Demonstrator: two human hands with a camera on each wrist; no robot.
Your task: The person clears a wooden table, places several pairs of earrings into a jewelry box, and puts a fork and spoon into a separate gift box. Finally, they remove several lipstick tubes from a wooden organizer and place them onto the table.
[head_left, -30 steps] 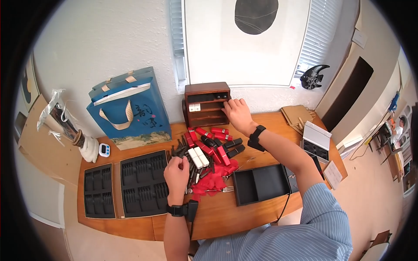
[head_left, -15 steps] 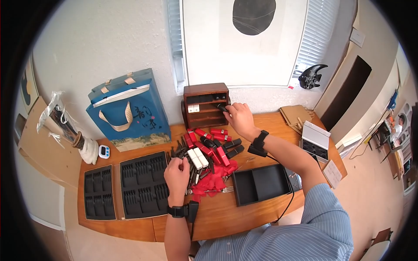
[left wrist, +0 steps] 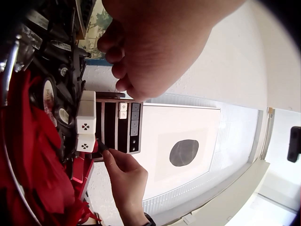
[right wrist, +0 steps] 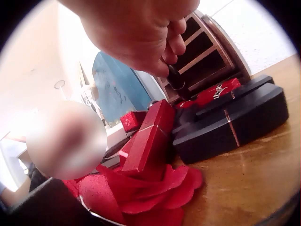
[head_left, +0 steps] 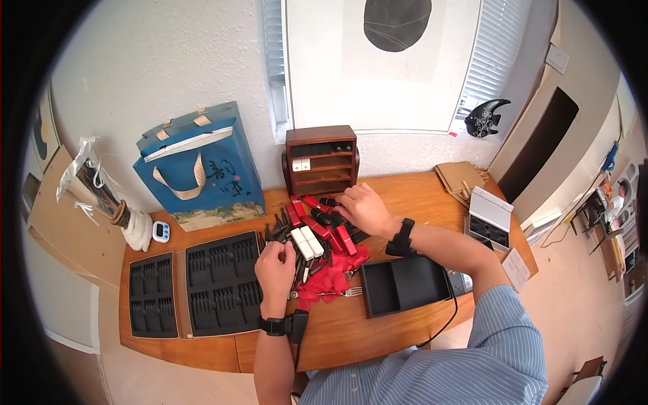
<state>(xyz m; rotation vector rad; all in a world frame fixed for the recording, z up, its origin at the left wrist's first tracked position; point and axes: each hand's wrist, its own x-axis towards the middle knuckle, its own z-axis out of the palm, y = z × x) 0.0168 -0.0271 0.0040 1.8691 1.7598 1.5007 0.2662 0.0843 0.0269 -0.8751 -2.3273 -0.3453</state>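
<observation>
My right hand (head_left: 365,209) pinches a black lipstick-like tube (right wrist: 176,77) between thumb and fingers, at the back of a pile just in front of the small wooden cabinet (head_left: 320,133). Red boxes (head_left: 344,239) and black boxes (right wrist: 254,120) lie under and beside that hand. Loosely curled, my left hand (head_left: 275,271) hovers over the left of the pile, with nothing visible in its fingers. Near it are two white tubes (head_left: 308,244), dark slim pieces (head_left: 276,233) and red petals (head_left: 331,278). On the cabinet's middle shelf stand white pieces (head_left: 301,165); dark round ends show on the top shelf.
Black slotted trays (head_left: 223,283) lie at the left and a black divided tray (head_left: 405,287) at the front right. A blue paper bag (head_left: 202,169) stands behind. Further right are an opened white case (head_left: 491,212) and brown paper bags (head_left: 461,181).
My right hand has moved from the cabinet's right side, with the black tube, down and toward me to the pile. The left hand has stayed in place.
</observation>
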